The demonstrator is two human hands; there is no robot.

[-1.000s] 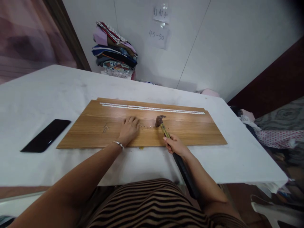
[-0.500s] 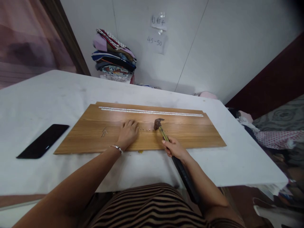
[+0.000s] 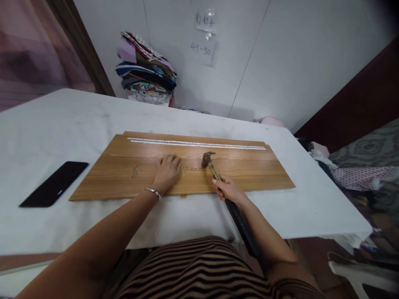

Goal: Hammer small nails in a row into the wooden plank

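A long wooden board (image 3: 249,170) lies across the white table (image 3: 62,124). My right hand (image 3: 228,189) is closed round the handle of a hammer (image 3: 207,159), gripping it high up near the head. The rusty head rests on or just above a short row of small nails (image 3: 190,168) in the board. My left hand (image 3: 167,171) lies on the board to the left of the nails, fingers curled and pressing down, with a silver bracelet on the wrist. Whether those fingers pinch a nail is hidden.
A black phone (image 3: 53,183) lies on the table left of the board. A strip of nails (image 3: 196,143) runs along the board's far edge. Folded clothes (image 3: 145,70) are stacked against the wall. A few loose nails (image 3: 135,171) lie on the board's left part.
The view has shifted slightly. The hammer head stays at the nail row with only a small movement; my left hand keeps its place on the board.
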